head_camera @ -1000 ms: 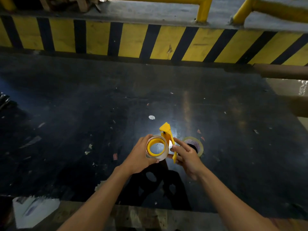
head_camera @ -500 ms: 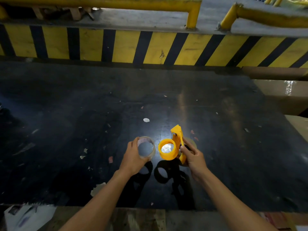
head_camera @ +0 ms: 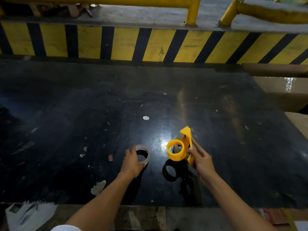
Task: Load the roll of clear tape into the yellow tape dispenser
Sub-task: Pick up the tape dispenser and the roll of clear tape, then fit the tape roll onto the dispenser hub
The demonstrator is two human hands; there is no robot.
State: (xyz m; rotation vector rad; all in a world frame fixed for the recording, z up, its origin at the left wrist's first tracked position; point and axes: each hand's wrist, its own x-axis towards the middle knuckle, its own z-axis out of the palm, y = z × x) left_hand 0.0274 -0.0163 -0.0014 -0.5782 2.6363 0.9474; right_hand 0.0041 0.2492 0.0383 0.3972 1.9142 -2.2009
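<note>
My left hand [head_camera: 131, 164] grips the roll of clear tape [head_camera: 147, 155] from its left side, low over the black table [head_camera: 166, 97]; whether the roll touches the surface I cannot tell. To its right, my right hand [head_camera: 202, 162] holds the yellow tape dispenser [head_camera: 182, 147] upright by its flat handle, the pointed tip facing away from me. The dispenser's round yellow hub [head_camera: 175, 156] is bare and faces the roll across a small gap. Both cast shadows on the table just in front of me.
A yellow-and-black striped barrier [head_camera: 150, 45] runs along the table's far side, with yellow rails [head_camera: 191, 12] above it. Brown cardboard boxes [head_camera: 283, 90] stand at the right. Paper scraps [head_camera: 98, 187] dot the table. A wooden ledge [head_camera: 141, 217] lies along the near edge.
A second ago the clear roll sat around the yellow hub. My left hand has pulled it off and carried it leftward, leaving the hub bare; my right hand kept hold of the dispenser.
</note>
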